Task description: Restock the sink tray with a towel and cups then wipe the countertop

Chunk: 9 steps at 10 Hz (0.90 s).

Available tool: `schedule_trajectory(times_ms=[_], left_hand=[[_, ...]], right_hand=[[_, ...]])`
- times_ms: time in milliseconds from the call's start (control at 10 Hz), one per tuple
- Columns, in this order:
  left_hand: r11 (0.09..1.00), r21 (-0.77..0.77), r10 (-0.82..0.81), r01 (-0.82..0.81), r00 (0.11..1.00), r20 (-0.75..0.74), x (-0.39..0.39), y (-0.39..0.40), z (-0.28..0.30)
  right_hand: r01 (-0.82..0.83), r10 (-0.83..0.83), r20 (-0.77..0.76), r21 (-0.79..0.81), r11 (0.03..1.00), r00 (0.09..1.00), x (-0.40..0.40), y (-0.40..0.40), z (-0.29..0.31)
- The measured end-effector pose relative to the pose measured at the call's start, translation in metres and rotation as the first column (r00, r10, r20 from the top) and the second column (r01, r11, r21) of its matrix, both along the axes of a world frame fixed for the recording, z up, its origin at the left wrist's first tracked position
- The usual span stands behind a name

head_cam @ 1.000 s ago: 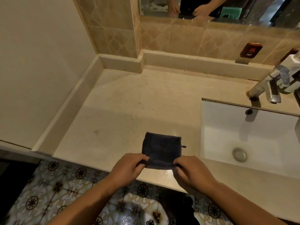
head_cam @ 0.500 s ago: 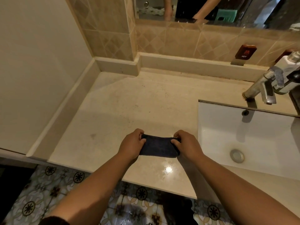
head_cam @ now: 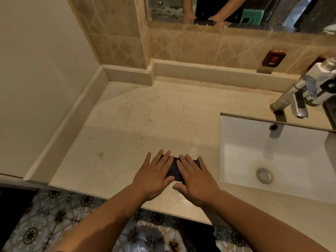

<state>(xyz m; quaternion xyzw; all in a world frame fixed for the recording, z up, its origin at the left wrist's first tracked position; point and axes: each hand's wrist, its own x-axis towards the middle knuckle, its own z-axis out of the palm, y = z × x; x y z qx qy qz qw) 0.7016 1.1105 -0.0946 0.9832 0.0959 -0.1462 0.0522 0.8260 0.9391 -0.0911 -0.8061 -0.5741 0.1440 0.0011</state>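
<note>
A small dark blue towel, folded into a narrow strip, lies on the beige stone countertop near its front edge. My left hand and my right hand lie flat side by side on top of it, fingers straight, pressing it down. Most of the towel is hidden under my hands; only a dark patch shows between them. No tray or cups are in view.
A white rectangular sink is set into the counter to the right, with a chrome faucet behind it. A tiled backsplash with a brown HOT sign and a mirror runs along the back. Patterned floor tiles show below the counter edge.
The towel went from an open square to folded in half. My hands, which pinched its near edge and folded it away, now lie flat on it.
</note>
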Motion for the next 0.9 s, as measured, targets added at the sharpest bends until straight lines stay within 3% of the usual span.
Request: schedule_trajectory(times_ms=[300,600,900], left_hand=[[1.000,0.025,-0.006,0.005,0.999,0.032,-0.014,-0.003,-0.001],[1.000,-0.006,0.020,-0.020,1.000,0.008,-0.013,-0.003,-0.002],[0.995,-0.031,0.097,-0.097,0.995,0.005,-0.007,0.009,0.047]], right_hand=[[0.088,-0.089,0.007,0.026,0.996,0.996,-0.012,-0.005,0.003],[0.080,-0.078,0.037,-0.047,0.996,0.996,-0.008,-0.007,-0.003],[0.105,-0.104,0.021,-0.025,0.994,0.994,0.011,0.009,0.047]])
